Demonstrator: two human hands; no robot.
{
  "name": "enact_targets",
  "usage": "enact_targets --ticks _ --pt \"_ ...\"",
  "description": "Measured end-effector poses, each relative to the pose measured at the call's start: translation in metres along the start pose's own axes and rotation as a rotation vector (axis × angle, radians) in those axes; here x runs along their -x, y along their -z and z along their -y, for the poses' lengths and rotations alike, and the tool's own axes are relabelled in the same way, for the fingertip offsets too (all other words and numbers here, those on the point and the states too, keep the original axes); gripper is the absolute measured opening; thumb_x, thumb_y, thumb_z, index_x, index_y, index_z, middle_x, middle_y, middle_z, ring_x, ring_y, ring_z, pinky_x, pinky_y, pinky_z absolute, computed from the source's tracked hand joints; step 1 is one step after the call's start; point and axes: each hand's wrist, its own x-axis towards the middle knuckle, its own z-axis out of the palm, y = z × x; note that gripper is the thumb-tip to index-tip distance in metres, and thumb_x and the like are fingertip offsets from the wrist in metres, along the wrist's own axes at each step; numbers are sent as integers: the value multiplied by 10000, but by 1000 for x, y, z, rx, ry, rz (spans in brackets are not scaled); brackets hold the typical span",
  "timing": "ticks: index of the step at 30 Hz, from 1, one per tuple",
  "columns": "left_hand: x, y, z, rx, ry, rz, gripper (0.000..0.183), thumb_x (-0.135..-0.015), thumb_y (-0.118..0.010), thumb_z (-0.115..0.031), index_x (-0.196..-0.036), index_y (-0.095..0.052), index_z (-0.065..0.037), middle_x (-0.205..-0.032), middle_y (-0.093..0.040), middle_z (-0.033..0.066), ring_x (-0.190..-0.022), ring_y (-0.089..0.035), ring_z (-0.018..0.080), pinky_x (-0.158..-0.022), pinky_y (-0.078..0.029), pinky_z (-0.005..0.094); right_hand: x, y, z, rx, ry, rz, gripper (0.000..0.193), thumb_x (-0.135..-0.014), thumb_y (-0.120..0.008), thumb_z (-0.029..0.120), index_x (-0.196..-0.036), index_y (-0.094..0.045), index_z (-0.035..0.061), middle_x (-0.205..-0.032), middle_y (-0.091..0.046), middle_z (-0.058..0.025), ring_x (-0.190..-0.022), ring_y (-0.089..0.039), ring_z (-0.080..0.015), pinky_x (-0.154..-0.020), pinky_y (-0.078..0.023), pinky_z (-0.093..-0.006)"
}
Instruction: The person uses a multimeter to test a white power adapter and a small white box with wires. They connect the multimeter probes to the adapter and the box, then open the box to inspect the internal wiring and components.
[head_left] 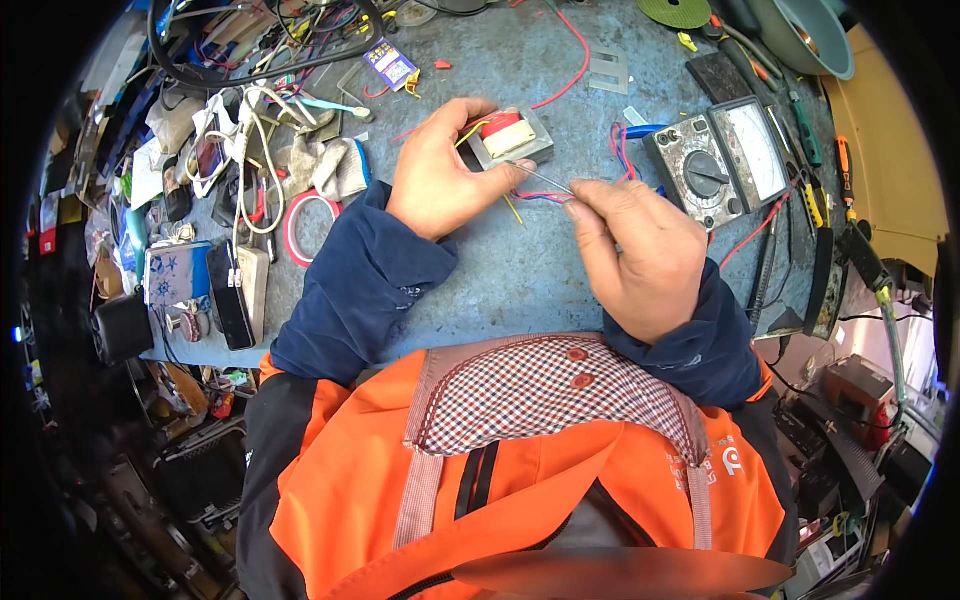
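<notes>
My left hand (445, 170) is closed around a small transformer (509, 137), a grey metal core with a red and cream winding. Yellow and red wires come out beside it. Between the thumb and fingers of my right hand (640, 250) is a thin metal rod-like tool (548, 180), pointing left. Its tip reaches the near edge of the transformer by my left thumb; whether it touches the core I cannot tell. Thin blue and red wires (622, 150) lie to the right of the transformer.
An analogue multimeter (705, 178) lies to the right, with pliers and screwdrivers (806, 130) beyond it. A roll of tape (308, 228), a glove (345, 165) and tangled white cable (248, 150) crowd the left. Flat metal plates (608, 72) and a grey bowl (812, 40) are at the back.
</notes>
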Motion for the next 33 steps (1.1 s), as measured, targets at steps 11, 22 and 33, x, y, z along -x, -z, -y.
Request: enact_targets --ticks 11,22,33 --pt "-1 -1 -2 46 74 20 645 -760 -967 -170 -1276 -644 41 -1167 -783 154 -1061 -742 189 -940 -599 349 7 -16 -2 132 -41 80 194 -873 -777 143 -1050 -759 67 -750 -635 -75 -644 -691 -280 -553 -546 -391" --pt "-8 3 -11 151 184 70 600 -721 -978 -118 -1203 -668 58 -1096 -772 125 -964 -716 158 -880 -592 323 5 -16 8 233 -96 137 195 -889 -755 220 -1031 -763 86 -737 -670 -70 -614 -711 -276 -517 -536 -408" --pt "-18 10 -11 234 246 133 577 -690 -976 -74 -1170 -684 60 -1055 -780 111 -921 -720 157 -860 -595 322 -1 -19 15 371 -4 173 173 -844 -690 147 -978 -751 55 -728 -658 -62 -622 -715 -234 -508 -523 -377"
